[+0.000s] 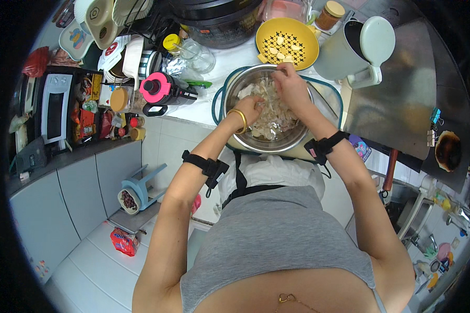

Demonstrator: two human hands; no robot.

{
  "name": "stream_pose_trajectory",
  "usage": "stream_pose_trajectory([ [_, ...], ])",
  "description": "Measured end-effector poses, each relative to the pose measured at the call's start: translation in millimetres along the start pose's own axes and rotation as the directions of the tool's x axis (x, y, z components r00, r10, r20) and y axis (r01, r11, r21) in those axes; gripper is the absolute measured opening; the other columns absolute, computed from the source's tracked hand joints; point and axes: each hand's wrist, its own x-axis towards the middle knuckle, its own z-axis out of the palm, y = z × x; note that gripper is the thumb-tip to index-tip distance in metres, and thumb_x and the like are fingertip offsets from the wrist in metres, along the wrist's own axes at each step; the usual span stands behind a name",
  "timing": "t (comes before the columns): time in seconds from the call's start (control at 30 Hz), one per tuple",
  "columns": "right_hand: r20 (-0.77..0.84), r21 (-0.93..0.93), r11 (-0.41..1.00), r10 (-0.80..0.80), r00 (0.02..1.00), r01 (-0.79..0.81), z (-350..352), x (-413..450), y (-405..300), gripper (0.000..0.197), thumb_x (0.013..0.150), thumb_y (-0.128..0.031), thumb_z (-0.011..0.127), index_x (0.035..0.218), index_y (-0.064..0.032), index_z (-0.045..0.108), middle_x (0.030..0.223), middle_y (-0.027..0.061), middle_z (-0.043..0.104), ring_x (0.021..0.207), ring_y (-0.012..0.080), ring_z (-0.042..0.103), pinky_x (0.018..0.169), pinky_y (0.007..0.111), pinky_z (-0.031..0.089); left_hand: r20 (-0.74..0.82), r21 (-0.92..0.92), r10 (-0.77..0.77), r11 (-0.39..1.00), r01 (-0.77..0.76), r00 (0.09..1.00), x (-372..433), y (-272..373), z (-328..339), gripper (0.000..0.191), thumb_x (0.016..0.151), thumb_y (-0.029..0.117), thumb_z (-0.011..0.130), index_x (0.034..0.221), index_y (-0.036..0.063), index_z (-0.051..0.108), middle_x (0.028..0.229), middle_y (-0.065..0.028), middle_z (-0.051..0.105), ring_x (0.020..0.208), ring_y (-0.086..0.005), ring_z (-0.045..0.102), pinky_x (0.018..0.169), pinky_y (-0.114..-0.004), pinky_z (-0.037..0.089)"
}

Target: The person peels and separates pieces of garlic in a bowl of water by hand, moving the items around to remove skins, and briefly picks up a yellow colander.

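Note:
A stainless steel bowl (pixel 235 135) stands on a cutting board (pixel 333 101) with a dark green rim, right before me. It holds a loose heap of pale, papery pieces (pixel 274 113) that look like garlic skins. My left hand (pixel 250 107), with a gold bangle at the wrist, reaches in over the heap, fingers curled; what they hold is hidden. Over the bowl's far rim is my right hand (pixel 291 86), its fingertips close together beside a yellow colander (pixel 307 43). Several peeled garlic cloves (pixel 281 40) lie in that colander. Whether the right fingertips hold anything is unclear.
A grey lidded pitcher (pixel 337 51) is right of the colander, beside a metal sheet (pixel 395 90). To the left are a pink-topped appliance (pixel 156 88), a glass jar (pixel 199 58) and a black cooker (pixel 215 23). A knife-like blade (pixel 323 96) lies on the board's right side.

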Motion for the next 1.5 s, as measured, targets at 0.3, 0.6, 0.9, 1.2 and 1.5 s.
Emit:
stream_pose_trajectory([
  [0.3, 0.437, -0.368, 0.923, 0.277, 0.856, -0.110, 32.2, -6.5, -3.4, 0.023, 0.080, -0.007, 0.057, 0.102, -0.0007, 0.058, 0.105, 0.0189, 0.058, 0.083, 0.0341, 0.067, 0.070, 0.041, 0.055, -0.081, -0.031, 0.050, 0.998, -0.052, 0.995, -6.2, -0.7, -4.9, 0.031, 0.089, 0.016, 0.056, 0.117, 0.0037, 0.061, 0.101, -0.0196, 0.067, 0.091, -0.0295, 0.065, 0.082, -0.035, 0.050],
  [0.6, 0.350, 0.175, 0.890, 0.344, 0.871, -0.422, -6.4, -21.4, 2.5, 0.012, 0.081, -0.009, 0.065, 0.090, -0.0009, 0.065, 0.090, 0.0091, 0.065, 0.071, 0.0193, 0.064, 0.063, 0.030, 0.051, -0.284, -0.107, 0.126, 0.981, -0.162, 0.951, -11.5, 18.7, -13.4, 0.037, 0.084, 0.011, 0.065, 0.120, 0.0033, 0.059, 0.099, -0.0161, 0.067, 0.084, -0.0220, 0.066, 0.076, -0.031, 0.052],
  [0.9, 0.616, 0.728, -0.002, 0.441, 0.653, -0.686, -29.8, -28.7, -4.0, 0.016, 0.090, -0.014, 0.064, 0.103, -0.0048, 0.063, 0.088, 0.0009, 0.064, 0.076, 0.0080, 0.059, 0.067, 0.020, 0.050, -0.220, -0.687, 0.115, 0.687, -0.237, 0.969, -9.8, 40.4, -7.7, 0.033, 0.085, 0.007, 0.067, 0.117, 0.0014, 0.061, 0.106, -0.0123, 0.066, 0.085, -0.0120, 0.065, 0.075, -0.026, 0.052],
  [1.2, 0.622, 0.743, -0.073, 0.443, 0.646, -0.665, -27.2, -28.6, -14.2, 0.019, 0.090, -0.018, 0.064, 0.104, -0.0050, 0.062, 0.089, 0.0021, 0.065, 0.072, 0.0106, 0.061, 0.066, 0.020, 0.052, -0.352, -0.250, 0.274, 0.894, -0.372, 0.895, -22.8, 56.8, -28.6, 0.036, 0.082, 0.009, 0.069, 0.117, 0.0049, 0.062, 0.111, -0.0107, 0.063, 0.095, -0.0198, 0.064, 0.080, -0.029, 0.052],
  [1.5, 0.377, 0.401, 0.822, 0.255, 0.890, -0.405, -54.2, -11.4, -31.3, 0.023, 0.087, -0.022, 0.063, 0.094, -0.0011, 0.070, 0.068, 0.0144, 0.066, 0.061, 0.0216, 0.065, 0.062, 0.034, 0.051, -0.389, 0.159, 0.522, 0.850, -0.502, 0.759, -11.6, 35.3, -19.3, 0.033, 0.082, 0.016, 0.067, 0.112, 0.0037, 0.061, 0.102, -0.0185, 0.065, 0.091, -0.0360, 0.063, 0.076, -0.039, 0.052],
])
